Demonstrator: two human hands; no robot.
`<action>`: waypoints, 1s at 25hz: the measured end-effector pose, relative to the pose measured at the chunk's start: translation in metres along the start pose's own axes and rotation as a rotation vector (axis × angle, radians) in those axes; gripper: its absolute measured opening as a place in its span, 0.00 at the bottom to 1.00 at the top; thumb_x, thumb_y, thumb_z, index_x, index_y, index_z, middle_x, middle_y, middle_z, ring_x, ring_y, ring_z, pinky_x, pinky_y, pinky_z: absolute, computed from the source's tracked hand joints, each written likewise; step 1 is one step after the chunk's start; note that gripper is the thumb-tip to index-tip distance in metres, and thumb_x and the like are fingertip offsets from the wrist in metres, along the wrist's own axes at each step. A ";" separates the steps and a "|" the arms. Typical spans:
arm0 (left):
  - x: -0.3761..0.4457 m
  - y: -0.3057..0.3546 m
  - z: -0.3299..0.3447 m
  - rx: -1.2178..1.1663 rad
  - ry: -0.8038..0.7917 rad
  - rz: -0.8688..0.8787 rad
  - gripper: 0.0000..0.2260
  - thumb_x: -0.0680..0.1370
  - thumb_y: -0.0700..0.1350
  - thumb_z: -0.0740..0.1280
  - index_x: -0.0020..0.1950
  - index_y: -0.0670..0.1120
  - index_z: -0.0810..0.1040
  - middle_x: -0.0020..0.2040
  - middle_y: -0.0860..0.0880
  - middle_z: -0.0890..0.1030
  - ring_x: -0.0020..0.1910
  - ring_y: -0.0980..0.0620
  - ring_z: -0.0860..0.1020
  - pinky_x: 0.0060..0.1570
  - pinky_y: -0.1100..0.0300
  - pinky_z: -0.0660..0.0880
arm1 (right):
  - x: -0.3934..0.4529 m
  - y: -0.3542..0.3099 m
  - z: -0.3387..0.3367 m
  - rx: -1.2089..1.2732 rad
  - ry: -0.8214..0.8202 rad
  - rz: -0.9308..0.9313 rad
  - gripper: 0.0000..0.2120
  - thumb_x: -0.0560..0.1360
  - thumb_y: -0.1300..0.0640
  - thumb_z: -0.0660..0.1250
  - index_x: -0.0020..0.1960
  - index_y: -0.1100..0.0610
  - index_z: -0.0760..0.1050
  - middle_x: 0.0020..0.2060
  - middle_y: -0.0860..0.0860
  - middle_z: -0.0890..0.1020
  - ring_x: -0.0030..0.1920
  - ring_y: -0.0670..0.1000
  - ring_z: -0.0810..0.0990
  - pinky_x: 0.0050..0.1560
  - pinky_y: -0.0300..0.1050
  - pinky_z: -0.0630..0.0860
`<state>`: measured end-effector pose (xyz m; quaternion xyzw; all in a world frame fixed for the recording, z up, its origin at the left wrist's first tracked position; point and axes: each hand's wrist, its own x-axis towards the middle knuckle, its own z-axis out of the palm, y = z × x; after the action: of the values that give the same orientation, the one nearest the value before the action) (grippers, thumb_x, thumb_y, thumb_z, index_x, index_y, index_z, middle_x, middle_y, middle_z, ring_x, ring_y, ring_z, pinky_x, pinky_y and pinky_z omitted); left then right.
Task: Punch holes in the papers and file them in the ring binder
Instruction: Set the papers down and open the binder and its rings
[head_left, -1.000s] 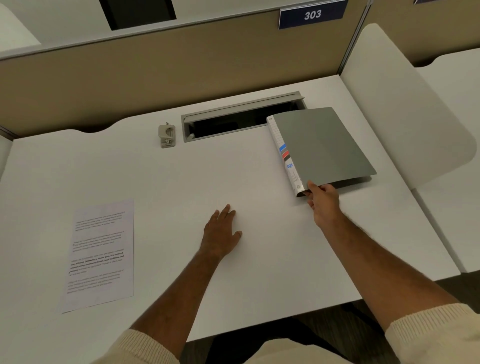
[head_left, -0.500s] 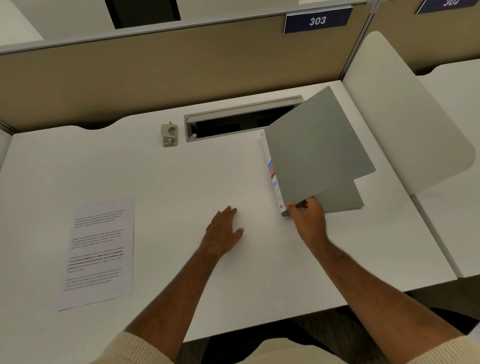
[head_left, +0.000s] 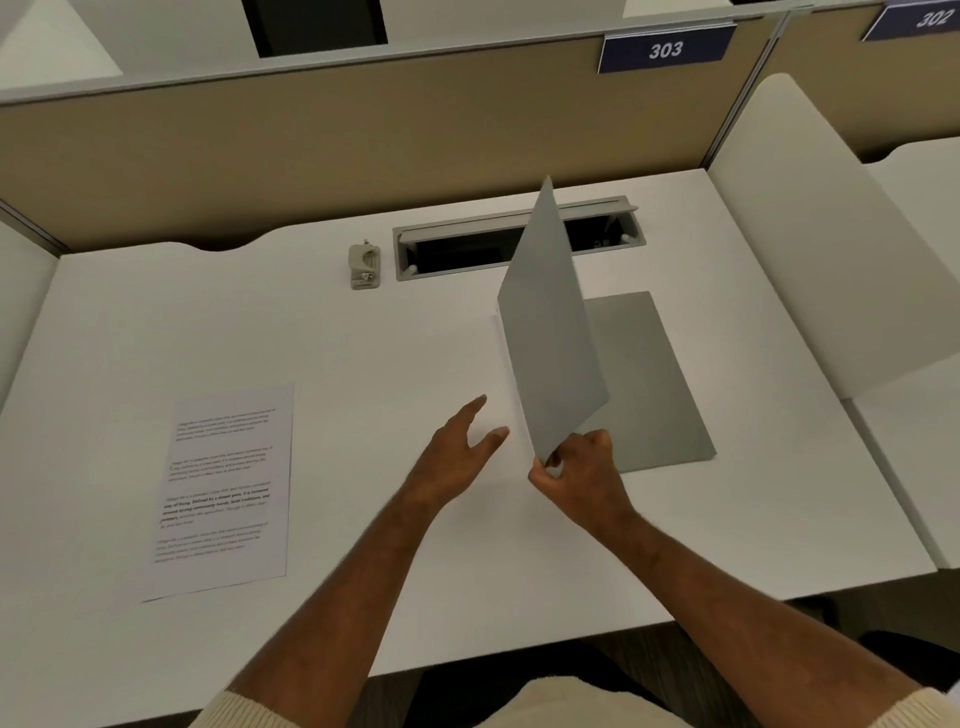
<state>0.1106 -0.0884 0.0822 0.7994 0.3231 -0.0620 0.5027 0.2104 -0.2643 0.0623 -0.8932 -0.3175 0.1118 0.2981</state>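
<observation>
The right hand (head_left: 582, 467) pinches the near corner of the front cover (head_left: 550, 332) of the grey ring binder (head_left: 649, 384), thumb and curled fingers closed on the cover's edge. The cover stands nearly upright, swung up from the spine side, while the back cover lies flat on the white table (head_left: 363, 353) at about 2 o'clock from the hand. What sits inside the binder behind the raised cover is hidden, so the rings cannot be made out.

The left hand (head_left: 457, 447) hovers just at 9 o'clock of the right, fingers straight and spread, thumb apart, holding nothing; it may be clear of the table, though that is hard to judge.

A printed sheet of paper (head_left: 223, 488) lies flat well off at 9 o'clock. A small beige hole punch (head_left: 365, 266) sits at 11 o'clock, just beside the grey cable tray (head_left: 519, 234) recessed in the table.
</observation>
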 end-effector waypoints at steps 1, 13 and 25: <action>-0.005 0.004 -0.005 -0.051 -0.003 0.000 0.31 0.80 0.65 0.61 0.81 0.57 0.61 0.81 0.55 0.63 0.79 0.53 0.63 0.76 0.53 0.63 | -0.003 -0.007 0.000 0.003 -0.013 -0.061 0.10 0.68 0.58 0.75 0.36 0.53 0.74 0.26 0.37 0.67 0.31 0.40 0.65 0.43 0.44 0.67; -0.068 0.009 -0.090 -0.814 0.082 -0.087 0.35 0.77 0.72 0.48 0.73 0.54 0.74 0.65 0.46 0.82 0.64 0.43 0.81 0.62 0.42 0.78 | -0.026 -0.049 0.056 -0.136 -0.323 -0.440 0.09 0.71 0.53 0.67 0.43 0.50 0.66 0.36 0.42 0.69 0.37 0.46 0.67 0.50 0.52 0.70; -0.089 -0.050 -0.143 -0.663 0.259 0.027 0.20 0.83 0.47 0.66 0.75 0.52 0.72 0.66 0.51 0.81 0.63 0.46 0.81 0.60 0.46 0.80 | -0.011 -0.046 0.057 -0.108 -0.536 -0.374 0.26 0.67 0.26 0.67 0.45 0.47 0.65 0.37 0.44 0.76 0.37 0.48 0.73 0.38 0.42 0.68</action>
<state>-0.0200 0.0066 0.1515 0.5982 0.3762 0.1549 0.6904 0.1568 -0.2160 0.0446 -0.7727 -0.5487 0.2692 0.1713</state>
